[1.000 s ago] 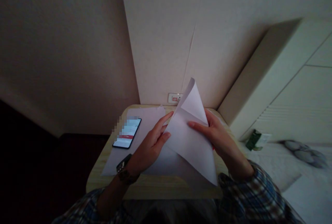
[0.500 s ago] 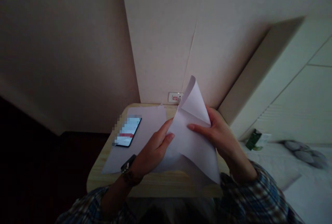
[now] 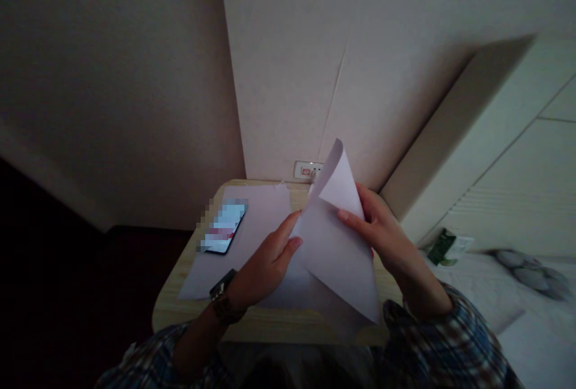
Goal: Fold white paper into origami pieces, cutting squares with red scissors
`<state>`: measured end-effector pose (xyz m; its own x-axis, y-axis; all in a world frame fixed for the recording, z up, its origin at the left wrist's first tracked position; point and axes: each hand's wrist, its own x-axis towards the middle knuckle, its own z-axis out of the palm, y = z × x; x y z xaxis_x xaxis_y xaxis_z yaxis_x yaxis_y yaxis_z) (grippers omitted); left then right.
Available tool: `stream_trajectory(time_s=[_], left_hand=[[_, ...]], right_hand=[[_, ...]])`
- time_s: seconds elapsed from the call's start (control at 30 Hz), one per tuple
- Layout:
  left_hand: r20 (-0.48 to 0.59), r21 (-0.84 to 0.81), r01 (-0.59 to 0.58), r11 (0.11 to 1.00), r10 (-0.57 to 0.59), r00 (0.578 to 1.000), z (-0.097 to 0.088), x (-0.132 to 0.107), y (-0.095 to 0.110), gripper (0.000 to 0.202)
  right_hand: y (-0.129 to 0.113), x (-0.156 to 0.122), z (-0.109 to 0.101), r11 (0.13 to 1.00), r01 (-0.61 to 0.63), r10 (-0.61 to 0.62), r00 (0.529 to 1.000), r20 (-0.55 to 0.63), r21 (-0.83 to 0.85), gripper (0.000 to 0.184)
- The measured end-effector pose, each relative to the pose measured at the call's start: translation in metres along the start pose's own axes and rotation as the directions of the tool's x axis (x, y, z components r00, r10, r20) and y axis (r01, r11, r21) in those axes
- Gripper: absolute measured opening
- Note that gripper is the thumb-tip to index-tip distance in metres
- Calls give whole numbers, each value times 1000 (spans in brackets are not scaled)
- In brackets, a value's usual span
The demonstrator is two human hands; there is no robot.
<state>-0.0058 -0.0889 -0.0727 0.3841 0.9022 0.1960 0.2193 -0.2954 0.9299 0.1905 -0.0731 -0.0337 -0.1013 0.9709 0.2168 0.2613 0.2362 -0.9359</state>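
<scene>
A white sheet of paper (image 3: 335, 257) is held up over the small wooden table, its top corner folded over and curling to a point. My left hand (image 3: 269, 263), with a watch on the wrist, pinches the sheet's left edge between thumb and fingers. On the right side, my right hand (image 3: 378, 221) grips the sheet with its thumb on the front; the other fingers are mostly hidden behind it. Another white sheet (image 3: 258, 215) lies flat on the table, with a lit phone (image 3: 225, 230) on its left part.
The pale wooden table (image 3: 180, 311) stands against the wall, below a power socket (image 3: 308, 170). Right of it is a white bed (image 3: 486, 281) with a green and white packet (image 3: 443, 248) and a grey rounded object (image 3: 531, 272).
My right thumb has slid up and slightly right along the paper, to the folded flap's edge. The left hand keeps its pinch. The whole view has shifted a little.
</scene>
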Motion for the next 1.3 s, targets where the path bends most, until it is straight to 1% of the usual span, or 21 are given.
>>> stream_trajectory(time_s=[0.1, 0.2, 0.3, 0.43, 0.5, 0.53, 0.67, 0.73, 0.83, 0.97, 1.07, 1.2, 1.23, 1.3], left_hand=[[37, -18, -1, 1000, 2, 999, 0, -2, 1, 46], [42, -20, 20, 1000, -19, 999, 1, -3, 5, 47], [57, -45, 49, 998, -47, 997, 2, -4, 8, 49], [79, -180, 88, 980, -75, 994, 3, -5, 12, 55], [88, -213, 108, 971, -91, 992, 5, -5, 14, 55], [74, -198, 105, 975, -92, 993, 5, -4, 14, 54], [-50, -63, 76, 995, -79, 996, 7, -4, 11, 49], [-59, -22, 87, 996, -89, 994, 8, -5, 9, 50], [-53, 6, 90, 996, -89, 995, 10, -6, 8, 50], [-102, 38, 82, 996, -78, 992, 10, -6, 6, 49], [-92, 79, 61, 995, -54, 994, 9, -5, 5, 48], [-56, 80, 60, 995, -55, 997, 6, -5, 3, 45], [-44, 78, 67, 995, -64, 997, 6, -6, 3, 45], [-16, 83, 82, 993, -80, 997, 5, -8, 6, 48]], right_hand=[[1, 1, 0, 997, -61, 60, 998, 28, 45, 51], [0, 1, 0, 999, -42, 42, 999, 18, 27, 57], [-2, 0, 1, 1000, -30, 30, 1000, -7, 4, 58], [-5, -2, 1, 1000, -31, 31, 999, -39, 3, 59], [-6, -2, 1, 1000, -24, 24, 998, -49, -3, 59], [-7, -2, 1, 1000, -13, 12, 999, -49, -12, 59], [-10, -2, 1, 999, 29, -30, 999, -33, -43, 58], [-12, -2, 2, 999, 23, -24, 999, -32, -32, 57], [-13, 0, 2, 1000, 7, -7, 999, -42, -3, 59], [-15, 0, 2, 1000, -3, 3, 998, -60, 7, 63], [-16, -1, 1, 1000, -12, 13, 999, -42, 13, 64], [-19, -4, -2, 996, -45, 41, 998, 54, 72, 47], [-19, -4, -3, 996, -49, 44, 997, 68, 80, 44], [-19, -4, -3, 996, -52, 48, 997, 59, 66, 40]])
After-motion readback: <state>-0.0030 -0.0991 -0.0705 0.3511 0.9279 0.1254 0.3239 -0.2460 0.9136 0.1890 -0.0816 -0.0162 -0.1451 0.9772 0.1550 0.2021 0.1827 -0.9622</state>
